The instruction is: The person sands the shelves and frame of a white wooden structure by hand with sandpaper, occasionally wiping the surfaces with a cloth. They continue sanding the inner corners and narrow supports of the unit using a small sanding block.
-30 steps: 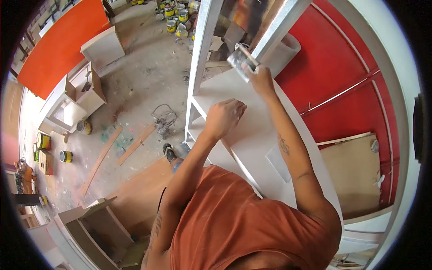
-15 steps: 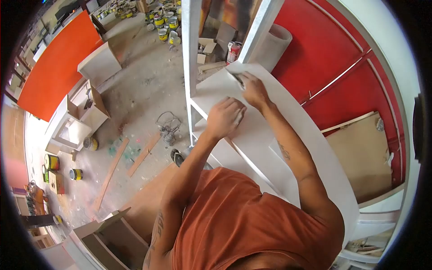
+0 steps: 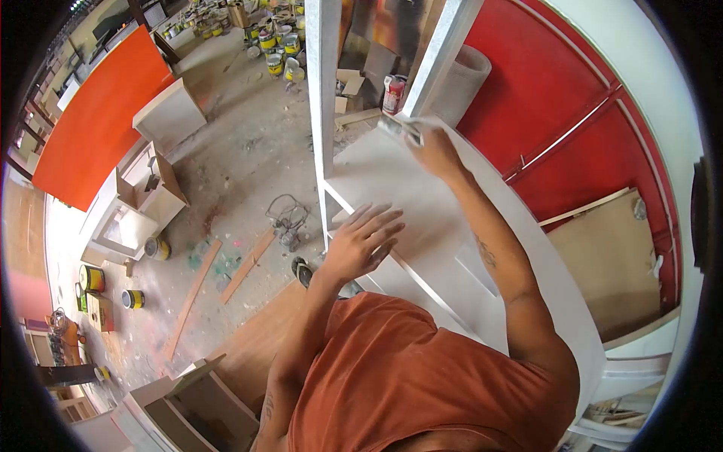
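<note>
My left hand [image 3: 365, 242] is held above the near side of a white panelled piece [image 3: 376, 162], its fingers spread and nothing visible in them. Farther off, near the far end of the same white surface, my right hand [image 3: 435, 153] grips a flat grey-white piece [image 3: 390, 126]. Blur and its small size hide whether that is a scraper or folded sandpaper. A white upright post [image 3: 320, 90] rises left of my hands, and a second post [image 3: 443, 56] stands just beyond the right hand.
A red and white can [image 3: 393, 94] stands behind the panel's far end. To the right is a red panel [image 3: 557, 90] with a tan board [image 3: 606, 264] against it. On the floor left lie wood strips [image 3: 192, 300] and a corded tool [image 3: 287, 226]. Paint cans [image 3: 275, 63] crowd the back.
My left hand has pulled back slightly toward me and its curled fingers have opened out. My right hand has lifted the flat piece, which now shows at a different angle.
</note>
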{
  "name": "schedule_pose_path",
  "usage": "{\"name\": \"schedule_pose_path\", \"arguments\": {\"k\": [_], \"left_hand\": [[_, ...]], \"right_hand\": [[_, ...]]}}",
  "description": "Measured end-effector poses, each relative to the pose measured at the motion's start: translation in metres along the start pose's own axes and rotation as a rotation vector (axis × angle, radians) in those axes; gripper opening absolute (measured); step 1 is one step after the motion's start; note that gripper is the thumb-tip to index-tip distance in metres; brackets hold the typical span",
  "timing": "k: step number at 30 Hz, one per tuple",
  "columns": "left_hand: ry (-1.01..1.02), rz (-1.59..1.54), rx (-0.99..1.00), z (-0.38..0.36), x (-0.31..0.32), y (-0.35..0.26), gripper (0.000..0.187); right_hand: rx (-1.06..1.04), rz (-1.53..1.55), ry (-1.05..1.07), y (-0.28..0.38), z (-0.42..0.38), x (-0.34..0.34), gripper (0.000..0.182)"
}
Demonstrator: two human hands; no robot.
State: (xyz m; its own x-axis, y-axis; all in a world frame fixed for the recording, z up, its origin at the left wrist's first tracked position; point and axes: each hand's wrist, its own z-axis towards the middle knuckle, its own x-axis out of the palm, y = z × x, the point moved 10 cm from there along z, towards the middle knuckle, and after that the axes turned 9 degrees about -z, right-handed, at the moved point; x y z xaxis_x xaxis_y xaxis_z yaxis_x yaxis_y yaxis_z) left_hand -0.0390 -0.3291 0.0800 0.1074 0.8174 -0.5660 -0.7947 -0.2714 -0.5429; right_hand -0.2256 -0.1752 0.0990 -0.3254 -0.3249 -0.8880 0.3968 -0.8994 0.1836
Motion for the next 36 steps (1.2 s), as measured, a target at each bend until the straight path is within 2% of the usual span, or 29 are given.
{"name": "schedule_pose_path", "arguments": {"k": [1,3,4,5,6,8,9,11,12,15,16,18,19,20,22,24,26,27,28,29,30,31,33,35,36], "left_hand": [[0.000,-0.001,-0.003,0.003,0.003,0.004,0.030],[0.065,-0.005,-0.187,0.002,0.017,0.032,0.035],[0.066,-0.007,-0.188,-0.001,0.020,0.031,0.035],[0.071,0.075,-0.207,-0.004,0.021,0.030,0.036],[0.070,0.160,-0.223,-0.003,0.020,0.033,0.038],[0.072,0.155,-0.245,-0.002,0.023,0.034,0.041],[0.067,0.181,-0.272,0.002,0.022,0.036,0.043],[0.070,0.205,-0.300,0.011,0.022,0.040,0.044],[0.092,0.231,-0.323,0.015,0.023,0.044,0.046],[0.107,0.312,-0.334,0.026,0.025,0.063,0.051],[0.097,0.369,-0.326,0.031,0.024,0.072,0.054],[0.117,0.419,-0.331,0.039,0.025,0.092,0.058],[0.075,0.423,-0.338,0.043,0.022,0.099,0.060],[0.036,0.427,-0.345,0.046,0.019,0.106,0.062],[0.027,0.476,-0.357,0.057,0.026,0.121,0.064],[0.007,0.529,-0.371,0.071,0.023,0.131,0.066],[0.055,0.554,-0.446,0.080,0.023,0.145,0.070],[0.053,0.552,-0.455,0.081,0.027,0.152,0.070],[0.044,0.584,-0.469,0.082,0.028,0.159,0.071],[0.034,0.619,-0.480,0.082,0.029,0.162,0.072],[0.034,0.622,-0.483,0.078,0.031,0.158,0.072],[0.031,0.664,-0.452,0.070,0.034,0.148,0.073],[0.035,0.712,-0.413,0.056,0.038,0.121,0.073],[0.272,0.703,-0.315,0.050,0.064,0.088,0.074],[0.268,0.709,-0.316,0.053,0.065,0.086,0.074]], "right_hand": [[0.085,-0.065,0.046,-0.006,0.007,0.001,0.023],[0.103,-0.086,0.047,-0.027,0.020,0.006,0.023],[0.119,-0.109,0.043,-0.040,0.021,0.011,0.023],[0.037,-0.102,-0.079,-0.032,0.019,0.006,0.025],[0.029,-0.104,-0.085,-0.036,0.024,0.008,0.025],[0.090,0.182,0.040,-0.044,0.013,0.016,0.024],[0.096,0.182,0.049,-0.041,0.017,0.005,0.024],[0.329,-0.067,0.207,-0.063,0.027,0.000,0.024],[0.334,-0.065,0.210,-0.071,0.030,0.010,0.024],[0.005,-0.184,0.103,-0.051,0.031,0.038,0.027],[0.005,-0.185,0.100,-0.051,0.029,0.038,0.027],[0.170,0.162,0.247,-0.047,0.022,0.034,0.024],[0.144,0.109,0.180,-0.026,0.026,0.005,0.023],[0.146,0.110,0.183,-0.032,0.028,0.008,0.023],[0.145,-0.097,0.147,-0.057,0.039,0.015,0.024],[0.172,-0.113,0.204,-0.068,0.036,0.040,0.022],[-0.080,-0.132,0.000,-0.036,0.027,0.035,0.023],[-0.080,-0.064,-0.007,-0.024,0.025,0.027,0.028],[-0.082,-0.061,-0.002,-0.018,0.021,0.013,0.028],[0.066,-0.002,0.199,-0.024,0.018,0.012,0.030],[0.214,0.057,0.398,-0.034,0.010,0.021,0.033],[0.211,0.062,0.394,-0.046,0.007,0.024,0.033],[0.201,-0.041,0.119,-0.090,-0.002,0.001,0.039],[0.251,-0.044,0.151,-0.119,-0.024,-0.005,0.038],[0.294,-0.054,0.191,-0.126,-0.036,-0.006,0.037]]}}
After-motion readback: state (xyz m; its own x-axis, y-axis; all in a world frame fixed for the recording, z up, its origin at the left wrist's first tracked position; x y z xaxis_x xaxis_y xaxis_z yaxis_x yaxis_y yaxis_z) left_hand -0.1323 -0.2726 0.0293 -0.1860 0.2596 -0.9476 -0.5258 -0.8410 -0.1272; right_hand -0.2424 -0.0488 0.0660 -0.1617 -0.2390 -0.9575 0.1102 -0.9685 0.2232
